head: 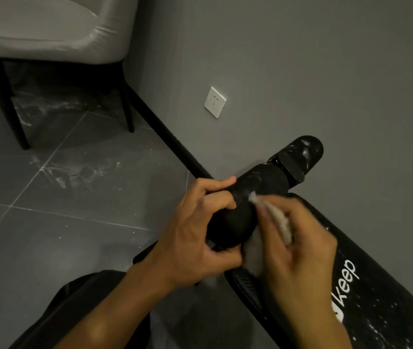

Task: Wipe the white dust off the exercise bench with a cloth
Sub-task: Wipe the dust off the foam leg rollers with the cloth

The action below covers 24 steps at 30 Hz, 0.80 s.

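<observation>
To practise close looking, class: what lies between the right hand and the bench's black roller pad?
A crumpled whitish cloth, pinched in the right hand, its tip touching the roller pad; head view.

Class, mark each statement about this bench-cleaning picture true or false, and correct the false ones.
1. The left hand grips the black foam roller. True.
2. The right hand is empty. False: it holds a white cloth against the roller.
3. White specks lie on the bench pad that bears the word "keep". True.
4. A plug sits in the wall socket. False: nothing is plugged into it.
5. A grey chair with black legs stands near the wall. True.
</observation>
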Each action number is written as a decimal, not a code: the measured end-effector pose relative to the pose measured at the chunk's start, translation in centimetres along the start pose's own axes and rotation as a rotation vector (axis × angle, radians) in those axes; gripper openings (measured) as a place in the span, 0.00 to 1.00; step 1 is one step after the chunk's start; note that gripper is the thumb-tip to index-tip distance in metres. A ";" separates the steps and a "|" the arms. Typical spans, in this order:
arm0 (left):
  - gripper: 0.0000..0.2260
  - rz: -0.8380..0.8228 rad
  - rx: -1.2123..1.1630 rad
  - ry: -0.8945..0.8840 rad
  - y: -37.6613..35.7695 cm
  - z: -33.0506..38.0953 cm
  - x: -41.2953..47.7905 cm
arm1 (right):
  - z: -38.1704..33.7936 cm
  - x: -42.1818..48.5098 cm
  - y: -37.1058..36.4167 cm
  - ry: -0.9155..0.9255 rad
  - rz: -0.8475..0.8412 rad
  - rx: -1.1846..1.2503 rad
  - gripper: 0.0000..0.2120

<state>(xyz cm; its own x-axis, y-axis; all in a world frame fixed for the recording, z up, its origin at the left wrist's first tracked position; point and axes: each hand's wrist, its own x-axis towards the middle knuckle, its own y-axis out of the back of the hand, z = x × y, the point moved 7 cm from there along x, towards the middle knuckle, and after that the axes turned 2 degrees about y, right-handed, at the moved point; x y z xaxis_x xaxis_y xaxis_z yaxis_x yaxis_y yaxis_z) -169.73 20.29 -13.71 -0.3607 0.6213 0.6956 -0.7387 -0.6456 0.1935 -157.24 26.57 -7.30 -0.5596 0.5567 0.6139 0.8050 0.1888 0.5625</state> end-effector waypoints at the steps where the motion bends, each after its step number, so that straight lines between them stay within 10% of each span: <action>1: 0.29 0.002 0.002 -0.006 0.0 0.0 0.0 | -0.7 -0.7 -0.2 0.042 -0.023 0.010 0.05; 17: 0.27 0.017 -0.019 -0.043 0.1 0.1 0.0 | -1.5 -1.0 -1.0 0.109 -0.035 0.039 0.05; 24: 0.27 0.033 -0.003 -0.010 0.1 0.1 -0.1 | 2.1 1.3 0.7 -0.132 0.118 0.002 0.05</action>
<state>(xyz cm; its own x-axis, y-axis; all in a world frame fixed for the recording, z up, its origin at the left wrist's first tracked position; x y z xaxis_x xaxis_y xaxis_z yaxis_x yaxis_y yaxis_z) -169.71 20.15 -13.74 -0.3796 0.5953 0.7082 -0.7281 -0.6645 0.1684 -156.96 29.12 -7.27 -0.4302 0.6767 0.5975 0.8642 0.1172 0.4894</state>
